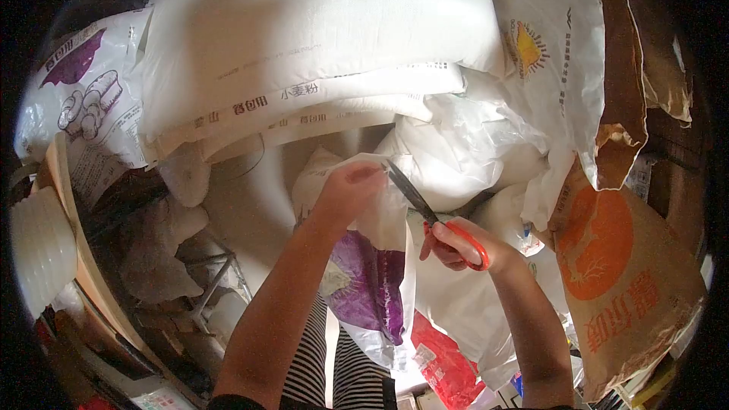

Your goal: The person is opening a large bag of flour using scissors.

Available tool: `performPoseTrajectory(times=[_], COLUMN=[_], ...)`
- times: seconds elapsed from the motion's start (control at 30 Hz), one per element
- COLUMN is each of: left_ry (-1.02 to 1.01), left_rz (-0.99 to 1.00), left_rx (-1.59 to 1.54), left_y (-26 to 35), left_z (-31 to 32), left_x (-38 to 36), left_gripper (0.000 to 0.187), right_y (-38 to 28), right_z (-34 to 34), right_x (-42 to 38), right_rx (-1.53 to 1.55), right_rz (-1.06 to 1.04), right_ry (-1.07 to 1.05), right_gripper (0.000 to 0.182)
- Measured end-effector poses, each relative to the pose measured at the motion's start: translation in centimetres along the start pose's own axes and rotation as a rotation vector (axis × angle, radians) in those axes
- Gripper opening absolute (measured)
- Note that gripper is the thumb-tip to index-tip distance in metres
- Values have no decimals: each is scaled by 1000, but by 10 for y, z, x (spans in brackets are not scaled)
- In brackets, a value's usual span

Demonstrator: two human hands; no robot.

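Note:
My left hand (353, 191) grips the top edge of a white and purple bag (368, 273) that hangs in front of my legs. Red-handled scissors (472, 243) are in my right hand (448, 247), my fingers around the handles. Their dark blades point up and left, with the tips at the bag's top edge beside my left hand. Whether the blades are cutting into the bag cannot be made out.
Large white flour sacks (319, 23) are stacked ahead. A brown sack with an orange print (630, 273) stands at the right. Stacked white plastic containers (42, 247) are at the left, and a red packet (444, 364) lies low near my right forearm.

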State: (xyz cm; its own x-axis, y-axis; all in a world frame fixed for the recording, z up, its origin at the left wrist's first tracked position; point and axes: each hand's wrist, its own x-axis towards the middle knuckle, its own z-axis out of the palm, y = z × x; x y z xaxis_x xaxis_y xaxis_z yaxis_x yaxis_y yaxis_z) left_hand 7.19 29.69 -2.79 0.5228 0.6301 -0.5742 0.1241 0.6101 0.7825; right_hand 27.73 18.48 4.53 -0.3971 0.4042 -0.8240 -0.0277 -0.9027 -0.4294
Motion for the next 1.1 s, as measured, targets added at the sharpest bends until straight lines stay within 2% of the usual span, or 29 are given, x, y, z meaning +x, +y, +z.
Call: performPoseTrajectory(times=[0.17, 0.37, 0.47, 0.57, 0.77, 0.9, 1.0, 1.1], left_ry=[-8, 23, 6, 27, 8, -12, -23, -44], left_rz=[-20, -57, -19, -45, -118, -53, -62, -102], left_rx=[-23, -56, -63, -61, -138, -130, -116, -130], left_y=[1, -6, -11, -9, -13, -12, -11, -14], left_z=[-2, -1, -1, 1, -4, -5, -3, -5], left_x=[-1, -1, 0, -3, 0, -2, 1, 3], left_gripper=[21, 21, 22, 23, 23, 23, 23, 24], right_y=[2, 12, 17, 19, 26, 25, 24, 13], right_z=[8, 18, 20, 20, 17, 13, 2, -5], right_x=[2, 4, 4, 3, -17, -29, -27, -23], right_rx=[-64, 61, 93, 215, 103, 96, 132, 135], right_rz=[-3, -77, -144, -218, -146, -9, -54, 44], right_ry=[59, 79, 25, -115, -151, -110, -181, -160], right_gripper=[64, 65, 69, 76, 81, 80, 71, 70])
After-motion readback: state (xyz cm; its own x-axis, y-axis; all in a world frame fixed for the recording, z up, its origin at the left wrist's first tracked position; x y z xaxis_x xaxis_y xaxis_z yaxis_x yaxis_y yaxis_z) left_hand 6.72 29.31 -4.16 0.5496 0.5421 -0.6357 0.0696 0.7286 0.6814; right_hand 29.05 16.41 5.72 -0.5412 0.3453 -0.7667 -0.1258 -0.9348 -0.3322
